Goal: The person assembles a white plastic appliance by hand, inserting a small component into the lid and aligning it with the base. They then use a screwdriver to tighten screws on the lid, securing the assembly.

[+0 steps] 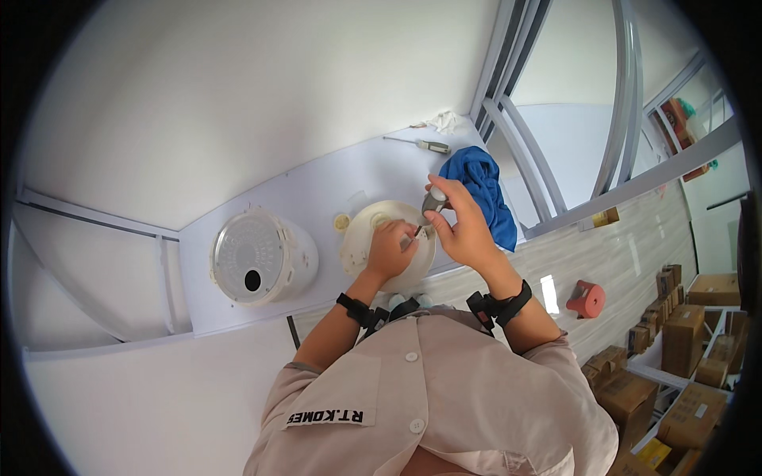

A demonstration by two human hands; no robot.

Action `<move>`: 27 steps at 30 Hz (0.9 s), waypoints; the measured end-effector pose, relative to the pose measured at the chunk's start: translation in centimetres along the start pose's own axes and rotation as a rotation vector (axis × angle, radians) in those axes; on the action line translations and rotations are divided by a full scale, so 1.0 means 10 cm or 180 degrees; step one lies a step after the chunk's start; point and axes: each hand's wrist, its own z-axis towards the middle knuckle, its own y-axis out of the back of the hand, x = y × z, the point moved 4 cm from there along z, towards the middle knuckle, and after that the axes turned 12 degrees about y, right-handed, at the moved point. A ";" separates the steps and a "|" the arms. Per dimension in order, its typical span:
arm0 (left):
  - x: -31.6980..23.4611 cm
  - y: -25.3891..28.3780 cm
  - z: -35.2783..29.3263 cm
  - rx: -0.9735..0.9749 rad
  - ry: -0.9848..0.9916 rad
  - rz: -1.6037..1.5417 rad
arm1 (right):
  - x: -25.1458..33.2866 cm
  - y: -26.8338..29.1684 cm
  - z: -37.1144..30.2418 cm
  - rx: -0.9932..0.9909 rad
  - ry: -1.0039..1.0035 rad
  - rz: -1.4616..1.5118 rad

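Note:
My right hand (464,226) is closed around the grey handle of a screwdriver (434,200). Its shaft slants down and left toward my left hand's fingertips. My left hand (391,247) is closed, with its fingers pinched by the screwdriver's tip; what they hold is too small to make out. Both hands are over a cream-white round piece, like a lid or shallow basin (356,242), with small dark specks on its surface. My forearms hide part of its near edge. A small yellowish round item (342,222) lies against its left side.
A white bucket-like drum (300,250) with a dark round hole in its face stands to the left. Blue cloth (480,186) lies to the right. Farther back are another screwdriver (433,147) and crumpled white tissue (446,121). Cartons (684,337) and a red roll (586,300) are at right.

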 end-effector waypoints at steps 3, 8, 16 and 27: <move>0.00 0.01 0.00 -0.0118 -0.0293 -0.0064 | -0.03 0.03 -0.02 -0.0171 -0.0059 0.0002; -0.04 0.02 -0.03 -0.0015 -0.0166 0.0078 | -0.07 0.06 -0.07 -0.0257 0.0007 -0.0074; -0.01 0.01 -0.03 -0.0069 0.0230 0.0031 | -0.10 0.01 -0.12 -0.0181 -0.0072 -0.0020; 0.01 0.00 -0.02 -0.0005 0.0108 0.0097 | -0.15 -0.03 -0.14 -0.0141 -0.0157 0.0026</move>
